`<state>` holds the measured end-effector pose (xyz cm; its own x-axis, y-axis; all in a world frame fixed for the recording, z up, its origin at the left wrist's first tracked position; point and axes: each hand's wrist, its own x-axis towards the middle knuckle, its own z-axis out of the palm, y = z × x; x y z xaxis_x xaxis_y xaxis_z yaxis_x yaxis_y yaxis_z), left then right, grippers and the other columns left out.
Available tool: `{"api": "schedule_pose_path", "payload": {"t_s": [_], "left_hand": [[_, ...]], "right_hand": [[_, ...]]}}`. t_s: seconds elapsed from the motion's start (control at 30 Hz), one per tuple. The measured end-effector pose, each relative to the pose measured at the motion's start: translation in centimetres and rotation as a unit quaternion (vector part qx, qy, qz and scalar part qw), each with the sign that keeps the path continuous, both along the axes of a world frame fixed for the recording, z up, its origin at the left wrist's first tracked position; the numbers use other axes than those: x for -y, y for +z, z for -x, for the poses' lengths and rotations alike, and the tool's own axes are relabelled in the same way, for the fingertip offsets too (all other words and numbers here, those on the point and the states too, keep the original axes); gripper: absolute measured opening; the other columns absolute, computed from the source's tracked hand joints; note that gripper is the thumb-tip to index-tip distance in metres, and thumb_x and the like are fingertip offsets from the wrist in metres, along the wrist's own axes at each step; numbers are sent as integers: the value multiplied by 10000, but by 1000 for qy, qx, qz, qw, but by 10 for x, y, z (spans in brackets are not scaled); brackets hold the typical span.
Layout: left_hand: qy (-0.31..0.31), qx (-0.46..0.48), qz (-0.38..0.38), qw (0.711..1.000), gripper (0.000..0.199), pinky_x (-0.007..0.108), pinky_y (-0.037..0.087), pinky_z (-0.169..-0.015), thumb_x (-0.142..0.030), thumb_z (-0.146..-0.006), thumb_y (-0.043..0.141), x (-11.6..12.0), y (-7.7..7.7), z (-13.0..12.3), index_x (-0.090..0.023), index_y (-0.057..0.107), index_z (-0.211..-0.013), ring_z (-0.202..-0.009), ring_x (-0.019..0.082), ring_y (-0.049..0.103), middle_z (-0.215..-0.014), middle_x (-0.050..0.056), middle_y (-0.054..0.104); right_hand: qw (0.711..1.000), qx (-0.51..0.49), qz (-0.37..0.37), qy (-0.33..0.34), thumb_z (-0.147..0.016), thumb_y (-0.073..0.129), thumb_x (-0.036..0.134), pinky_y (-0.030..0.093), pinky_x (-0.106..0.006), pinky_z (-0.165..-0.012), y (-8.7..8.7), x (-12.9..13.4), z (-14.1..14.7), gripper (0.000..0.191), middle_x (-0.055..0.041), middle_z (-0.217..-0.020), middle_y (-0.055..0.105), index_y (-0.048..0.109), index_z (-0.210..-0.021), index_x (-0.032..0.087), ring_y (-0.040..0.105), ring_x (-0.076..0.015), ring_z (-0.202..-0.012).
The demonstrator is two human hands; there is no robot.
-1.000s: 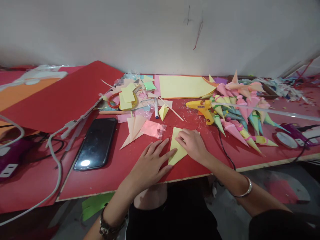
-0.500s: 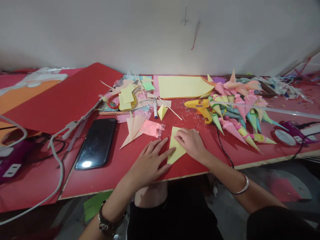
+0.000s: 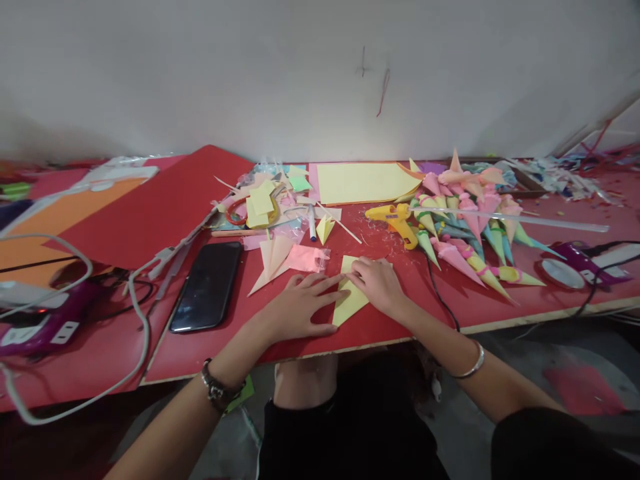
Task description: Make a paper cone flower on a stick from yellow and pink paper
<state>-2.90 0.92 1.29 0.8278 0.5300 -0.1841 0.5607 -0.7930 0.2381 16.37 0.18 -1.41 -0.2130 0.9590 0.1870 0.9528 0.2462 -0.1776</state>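
A piece of yellow paper (image 3: 350,303), folded along its edges, lies on the red table in front of me. My left hand (image 3: 300,307) is spread flat, its fingertips resting on the paper's left side. On the upper right part, my right hand (image 3: 377,283) presses with its fingers curled together at the paper; its palm hides that corner. Just beyond the left hand are a small packet of pink material (image 3: 307,258) and a folded peach paper piece (image 3: 273,260). A small folded yellow piece (image 3: 325,229) sits farther back, beside a marker (image 3: 312,223).
A black phone (image 3: 207,287) lies to the left, near a white cable (image 3: 145,313). On the right are a yellow glue gun (image 3: 397,220) with a long clear stick and a pile of coloured paper cones (image 3: 470,213). Yellow sheets (image 3: 365,182) lie by the wall.
My left fingers have shifted slightly up along the paper. My right hand stays curled at its upper part. The whole view has shifted a little.
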Motion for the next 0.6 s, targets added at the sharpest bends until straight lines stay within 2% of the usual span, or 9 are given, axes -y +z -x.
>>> {"api": "schedule_pose_path", "payload": {"t_s": [0.17,0.3,0.4,0.47,0.6], "left_hand": [[-4,-6,-2,1000,647,471,211,-961,-561,-739,435,-3,2,-1,-373,221,-1320,-1224,308,254,-1422,-40,209],[-4,6,-3,1000,673,454,208,-969,-557,-719,464,-4,0,1,-360,232,-1320,-1213,295,268,-1417,-33,226],[-1,13,-3,1000,697,471,196,-973,-541,-701,496,-4,-3,2,-353,235,-1320,-1219,297,255,-1413,-29,238],[0,11,3,1000,701,484,189,-974,-531,-699,501,-4,-4,2,-351,231,-1321,-1230,298,236,-1415,-32,231],[1,-3,16,1000,713,495,178,-979,-508,-684,519,-4,-1,2,-340,241,-1319,-1240,302,217,-1422,-29,212]], "right_hand": [[999,-41,-15,16,-825,470,281,295,-261,-632,1,1,-2,153,-4,-733,579,546,-742,177,506,-139,-672],[992,-72,-101,35,-821,449,236,321,-318,-781,7,18,-5,153,-58,-875,562,578,-877,177,472,-189,-845],[976,-102,-110,156,-811,440,200,334,-324,-817,11,40,-6,181,-57,-938,557,609,-876,209,463,-177,-879],[965,-106,-88,223,-796,455,187,345,-319,-835,11,54,-6,191,-58,-1003,549,617,-891,222,449,-180,-944],[957,-58,-21,283,-804,458,203,339,-334,-868,9,71,-4,267,-53,-1065,544,566,-1043,252,430,-187,-1016]]}}
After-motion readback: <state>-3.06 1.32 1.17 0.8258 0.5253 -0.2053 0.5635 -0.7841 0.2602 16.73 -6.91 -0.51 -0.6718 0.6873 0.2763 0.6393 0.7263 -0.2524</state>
